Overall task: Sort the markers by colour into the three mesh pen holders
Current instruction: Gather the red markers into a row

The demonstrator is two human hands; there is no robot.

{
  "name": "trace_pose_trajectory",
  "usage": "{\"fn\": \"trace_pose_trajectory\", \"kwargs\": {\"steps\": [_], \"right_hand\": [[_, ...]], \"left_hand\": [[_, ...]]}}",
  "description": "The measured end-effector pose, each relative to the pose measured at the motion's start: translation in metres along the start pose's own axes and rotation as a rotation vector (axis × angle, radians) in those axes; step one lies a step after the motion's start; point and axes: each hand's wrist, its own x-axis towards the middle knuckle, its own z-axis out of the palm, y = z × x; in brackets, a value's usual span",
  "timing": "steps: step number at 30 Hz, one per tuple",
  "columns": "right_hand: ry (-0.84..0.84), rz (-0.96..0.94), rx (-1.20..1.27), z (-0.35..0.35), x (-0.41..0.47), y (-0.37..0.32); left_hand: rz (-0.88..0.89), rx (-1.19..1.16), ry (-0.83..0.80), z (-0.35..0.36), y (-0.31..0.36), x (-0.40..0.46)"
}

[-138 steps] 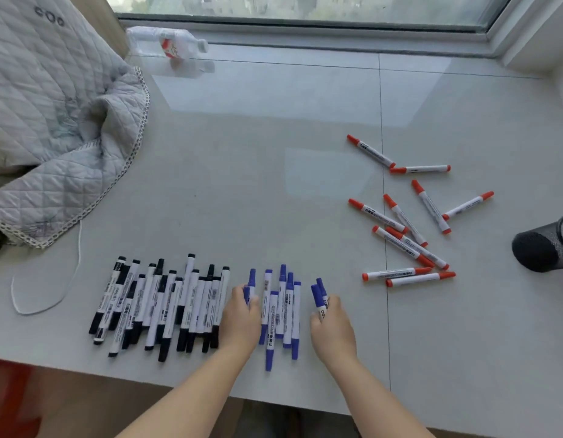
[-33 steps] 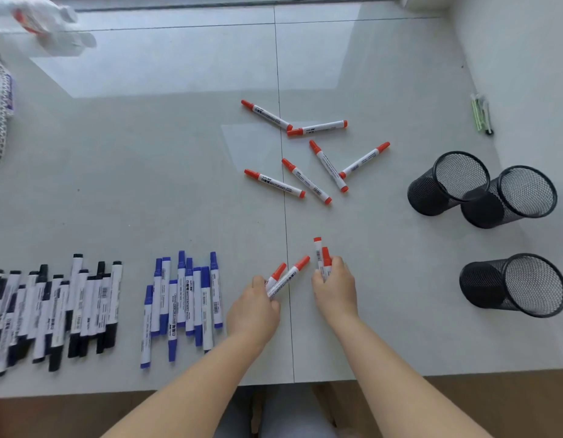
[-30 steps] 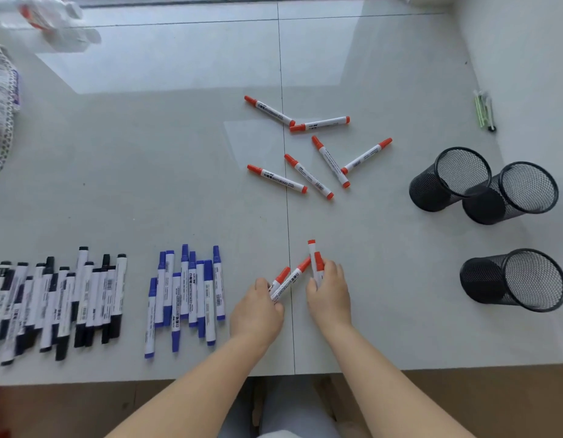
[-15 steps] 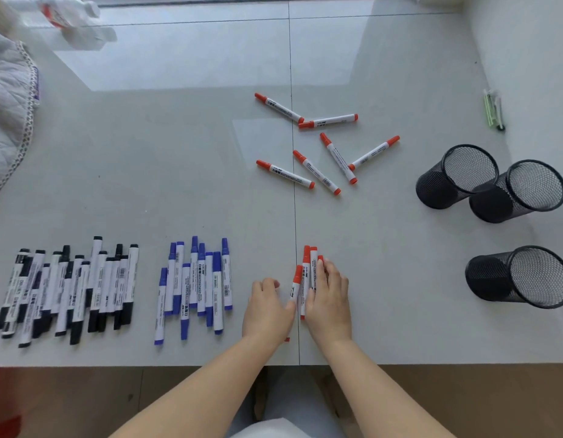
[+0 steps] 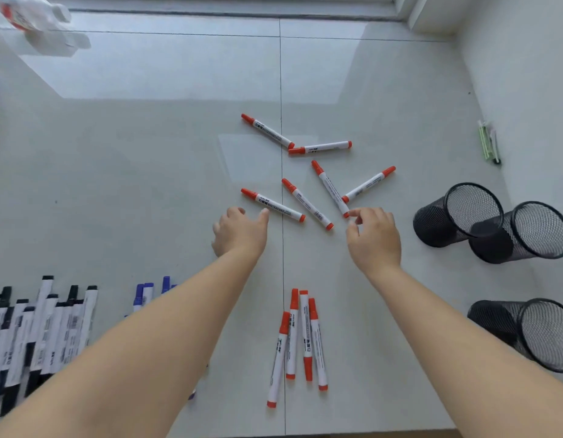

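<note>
The red markers (image 5: pixel 308 202) are slim white barrels with printed labels, each with a red cap at one end and a red plug at the other. Six of them lie scattered at odd angles in the middle of the pale tiled surface (image 5: pixel 147 153), some touching tip to tip. Four more red markers (image 5: pixel 300 339) lie side by side in a neat row near the front edge, caps pointing away. On the left front, the black markers (image 5: pixel 43 327) form a tight row, and beside them the blue markers (image 5: pixel 147 294) are mostly hidden behind the left forearm. Three black mesh pen holders (image 5: pixel 495 222) lie on their sides at the right, mouths facing the viewer, two touching each other and one apart nearer the front. Both arms reach forward over the surface. The left hand (image 5: pixel 239 232) is palm down with fingers loose, its thumb tip touching the barrel of the nearest scattered marker without gripping it. The right hand (image 5: pixel 373 237) is also palm down, fingers lightly curled and holding nothing, with fingertips at the lower end of another scattered marker.
</note>
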Motion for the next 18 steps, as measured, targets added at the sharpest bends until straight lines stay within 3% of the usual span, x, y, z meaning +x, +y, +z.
{"fn": "trace_pose_trajectory", "kwargs": {"steps": [5, 11, 14, 16, 18], "right_hand": [[-0.021, -0.052, -0.103, 0.008, 0.052, -0.008], [-0.100, -0.016, -0.366, 0.029, 0.085, -0.031], [-0.103, -0.003, -0.372, 0.033, 0.088, -0.037], [-0.059, 0.022, -0.191, 0.027, 0.090, -0.037], [0.000, 0.102, 0.054, 0.016, 0.095, -0.033]], "left_hand": [[-0.057, 0.146, 0.149, 0.014, 0.022, 0.023], [0.022, 0.206, 0.114, 0.022, 0.035, 0.038], [0.174, 0.123, 0.085, 0.018, 0.032, 0.038], [0.354, 0.009, 0.003, 0.013, 0.030, 0.037], [0.564, 0.037, -0.076, 0.009, 0.034, 0.037]]}}
